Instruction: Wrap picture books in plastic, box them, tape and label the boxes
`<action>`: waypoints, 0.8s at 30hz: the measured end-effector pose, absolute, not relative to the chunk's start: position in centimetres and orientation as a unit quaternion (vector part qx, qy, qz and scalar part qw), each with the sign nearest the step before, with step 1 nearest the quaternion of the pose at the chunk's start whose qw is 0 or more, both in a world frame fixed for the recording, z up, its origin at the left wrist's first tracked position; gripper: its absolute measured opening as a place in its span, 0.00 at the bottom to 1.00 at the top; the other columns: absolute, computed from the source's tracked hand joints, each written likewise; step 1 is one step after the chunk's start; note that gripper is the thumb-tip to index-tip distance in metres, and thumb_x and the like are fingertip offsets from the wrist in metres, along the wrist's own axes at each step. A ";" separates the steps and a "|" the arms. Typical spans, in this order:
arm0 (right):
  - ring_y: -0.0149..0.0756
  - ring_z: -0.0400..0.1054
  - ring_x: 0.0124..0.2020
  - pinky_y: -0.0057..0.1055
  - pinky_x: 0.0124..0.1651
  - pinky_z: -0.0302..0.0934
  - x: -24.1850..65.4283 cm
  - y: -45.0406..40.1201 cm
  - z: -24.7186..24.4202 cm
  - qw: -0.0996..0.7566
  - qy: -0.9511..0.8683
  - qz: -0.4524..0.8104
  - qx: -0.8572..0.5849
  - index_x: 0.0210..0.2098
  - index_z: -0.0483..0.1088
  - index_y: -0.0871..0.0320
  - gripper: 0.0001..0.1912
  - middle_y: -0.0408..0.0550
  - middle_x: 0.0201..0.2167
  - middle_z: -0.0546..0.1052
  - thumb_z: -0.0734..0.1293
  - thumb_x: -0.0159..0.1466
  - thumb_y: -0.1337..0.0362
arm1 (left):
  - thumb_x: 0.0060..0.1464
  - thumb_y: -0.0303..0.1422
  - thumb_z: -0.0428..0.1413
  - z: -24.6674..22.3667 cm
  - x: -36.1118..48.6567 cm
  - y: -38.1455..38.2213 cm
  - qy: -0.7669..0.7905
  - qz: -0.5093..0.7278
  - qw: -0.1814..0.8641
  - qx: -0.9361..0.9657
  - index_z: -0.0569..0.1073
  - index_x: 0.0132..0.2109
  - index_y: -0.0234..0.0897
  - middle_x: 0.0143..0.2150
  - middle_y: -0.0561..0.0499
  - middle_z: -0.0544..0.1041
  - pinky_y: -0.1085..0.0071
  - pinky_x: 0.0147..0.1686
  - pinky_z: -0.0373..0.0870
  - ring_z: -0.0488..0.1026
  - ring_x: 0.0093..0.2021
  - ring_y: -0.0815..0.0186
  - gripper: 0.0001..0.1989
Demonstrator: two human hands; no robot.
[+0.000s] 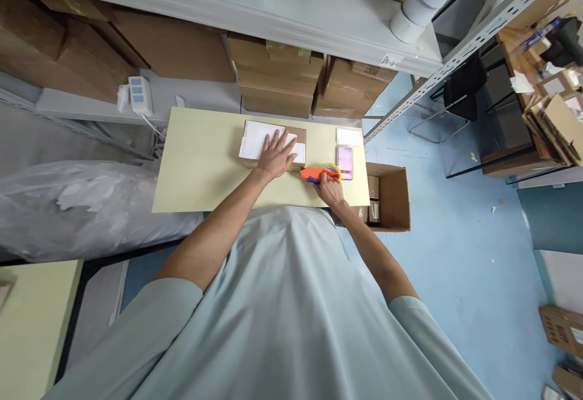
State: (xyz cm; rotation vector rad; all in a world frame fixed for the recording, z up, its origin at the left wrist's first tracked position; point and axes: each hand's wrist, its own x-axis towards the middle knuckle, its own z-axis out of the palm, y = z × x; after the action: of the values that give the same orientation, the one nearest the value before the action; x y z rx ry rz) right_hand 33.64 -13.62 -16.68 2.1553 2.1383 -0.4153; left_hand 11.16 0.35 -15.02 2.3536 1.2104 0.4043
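My left hand (274, 156) lies flat with spread fingers on a small cardboard box (298, 135). White paper (255, 140) covers most of the box's top, partly under my palm. Just right of the box, my right hand (330, 189) is closed around an orange tape dispenser (314, 173) with a blue part and a yellow-edged roll. The dispenser's tip is close to the box's lower right corner; whether they touch I cannot tell. Beyond the dispenser, a phone with a pinkish screen (345, 162) and a white card (348, 136) rest on the pale yellow table (200, 163).
An open carton (395, 196) holding small boxes stands at the table's right end. Shelves (291, 17) with large cartons (277, 75) run behind the table. A white power strip (140, 95) sits at the back left, above bagged plastic (91, 206). A black chair (464, 87) is at right.
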 end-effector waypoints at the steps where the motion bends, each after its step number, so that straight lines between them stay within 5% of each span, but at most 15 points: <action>1: 0.58 0.80 0.54 0.46 0.61 0.64 33.6 -13.7 -16.7 0.042 0.694 -0.134 0.706 0.64 0.61 0.69 0.25 0.74 0.52 0.84 0.60 0.81 0.53 | 0.74 0.44 0.48 -14.9 11.1 0.2 0.439 0.145 0.231 0.856 0.61 0.81 0.36 0.86 0.41 0.46 0.39 0.80 0.26 0.35 0.86 0.45 0.35; 14: 0.58 0.79 0.55 0.46 0.61 0.63 31.7 -14.5 -15.6 0.104 0.732 -0.169 0.652 0.66 0.62 0.74 0.28 0.75 0.54 0.82 0.57 0.83 0.52 | 0.74 0.41 0.47 -12.4 8.8 -1.9 0.424 0.086 0.254 0.865 0.61 0.81 0.38 0.86 0.42 0.47 0.40 0.81 0.30 0.34 0.86 0.47 0.33; 19: 0.58 0.78 0.52 0.50 0.62 0.62 29.2 -14.9 -16.0 0.068 0.766 -0.220 0.600 0.64 0.66 0.73 0.23 0.76 0.54 0.81 0.57 0.81 0.59 | 0.76 0.42 0.41 -10.4 7.1 -2.1 0.435 0.021 0.239 0.868 0.60 0.81 0.33 0.83 0.37 0.58 0.47 0.81 0.42 0.46 0.84 0.45 0.34; 24: 0.57 0.77 0.51 0.52 0.62 0.61 27.0 -14.7 -16.5 0.033 0.782 -0.259 0.565 0.65 0.67 0.71 0.21 0.73 0.53 0.82 0.54 0.79 0.68 | 0.77 0.44 0.41 -10.0 8.9 -1.6 0.475 -0.023 0.220 0.852 0.60 0.82 0.41 0.76 0.31 0.66 0.40 0.76 0.49 0.58 0.77 0.38 0.33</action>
State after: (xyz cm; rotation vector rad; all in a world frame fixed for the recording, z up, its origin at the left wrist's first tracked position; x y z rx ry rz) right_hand 26.99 -14.75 -16.54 1.7402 2.4080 -0.7984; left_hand 8.89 -1.56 -9.95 2.3566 1.3141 -0.0636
